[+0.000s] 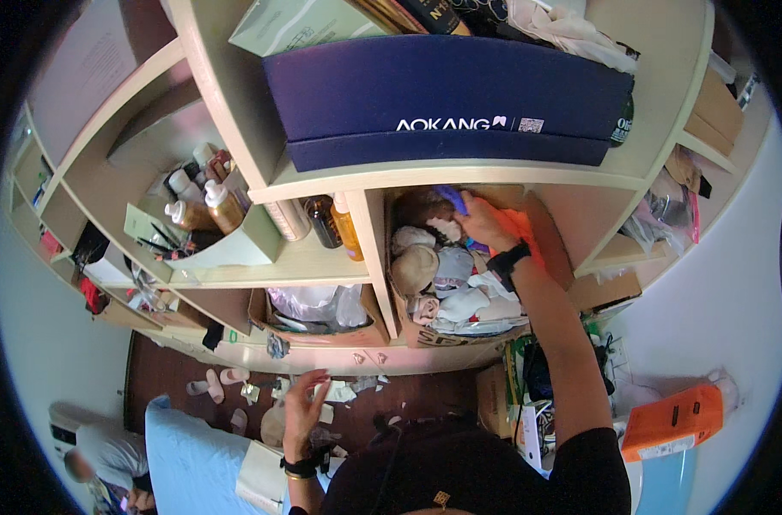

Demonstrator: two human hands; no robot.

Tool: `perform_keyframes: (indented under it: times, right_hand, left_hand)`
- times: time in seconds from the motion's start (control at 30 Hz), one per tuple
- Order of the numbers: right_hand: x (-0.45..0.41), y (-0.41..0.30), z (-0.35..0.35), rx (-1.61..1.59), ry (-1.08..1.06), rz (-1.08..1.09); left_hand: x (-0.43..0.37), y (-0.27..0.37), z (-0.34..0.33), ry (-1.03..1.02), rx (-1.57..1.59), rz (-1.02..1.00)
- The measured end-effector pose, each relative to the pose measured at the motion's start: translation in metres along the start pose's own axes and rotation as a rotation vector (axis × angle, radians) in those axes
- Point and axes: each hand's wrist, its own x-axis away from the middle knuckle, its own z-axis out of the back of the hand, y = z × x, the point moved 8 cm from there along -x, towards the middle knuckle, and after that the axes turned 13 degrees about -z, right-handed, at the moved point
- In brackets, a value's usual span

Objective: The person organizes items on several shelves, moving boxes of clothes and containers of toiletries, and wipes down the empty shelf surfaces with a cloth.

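Observation:
My right hand (485, 223) is inside a cardboard box (423, 336) in the lower shelf compartment. Its fingertips close on a narrow purple item (452, 197), perhaps cloth. Orange fabric (519, 225) lies in the box beside the hand, partly hidden by it. Nearer the front of that box are a rolled beige item (414, 268), a grey folded item (454, 268) and white cloth (465, 304), packed closely. My left hand (306, 402) hovers in the air before the shelf unit, fingers apart, holding nothing. Both wrists wear dark bands.
A dark blue box (455, 96) fills the compartment above. Pump bottles (223, 206) stand in a container to the left; plastic bags fill another cardboard box (339, 338). Slippers (215, 385) and papers litter the floor. Behind a blue-covered bed (191, 450), another person (107, 450) sits at lower left.

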Motion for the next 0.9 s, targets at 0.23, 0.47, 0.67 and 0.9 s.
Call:
perform_keyframes:
  times: [0.23,0.47,0.67,0.9]
  right_hand:
    - [0.018,0.03,0.054,-0.325,0.138,0.061]
    - [0.069,0.047,0.094,-0.249,0.073,-0.087]
    - [0.096,0.093,0.091,-0.789,0.05,-0.081]
    - [0.128,0.043,0.086,-1.479,-0.171,-0.285]
  left_hand:
    - [-0.047,0.097,-0.065,-0.274,0.081,-0.313]
    - [-0.09,0.127,-0.115,-0.442,0.338,-0.325]
    - [-0.134,0.115,-0.182,-0.353,0.837,0.038]
    - [-0.173,0.148,-0.153,0.215,0.185,-0.43]
